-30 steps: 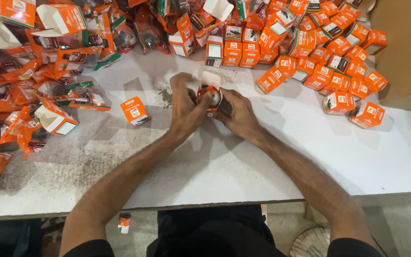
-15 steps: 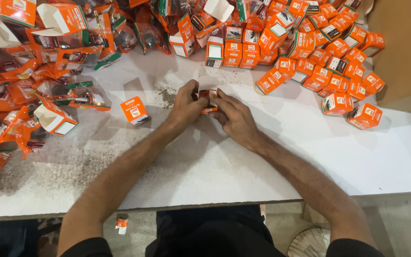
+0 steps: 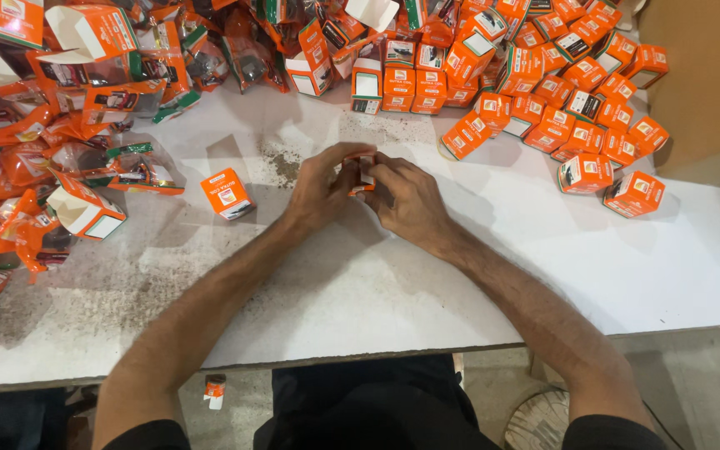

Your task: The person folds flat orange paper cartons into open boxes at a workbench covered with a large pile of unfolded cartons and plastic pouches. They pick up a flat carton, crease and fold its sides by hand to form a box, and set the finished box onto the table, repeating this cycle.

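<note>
White worktable (image 3: 477, 275), dusty in patches. Left hand (image 3: 322, 187) and right hand (image 3: 406, 200) were pressed together mid-table, both pinching a small orange box (image 3: 363, 172) between fingertips. One closed orange carton (image 3: 227, 193) lay just left; stacked cartons (image 3: 577, 125) top right.

Small orange box (image 3: 363, 172) between both hands; closed orange boxes (image 3: 578, 92) heaped upper right

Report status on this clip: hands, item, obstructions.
Left hand and right hand together, both gripping a small orange cardboard box over the white table. Single closed orange box to the left, apart. Nothing between the hands and the piles.
</note>
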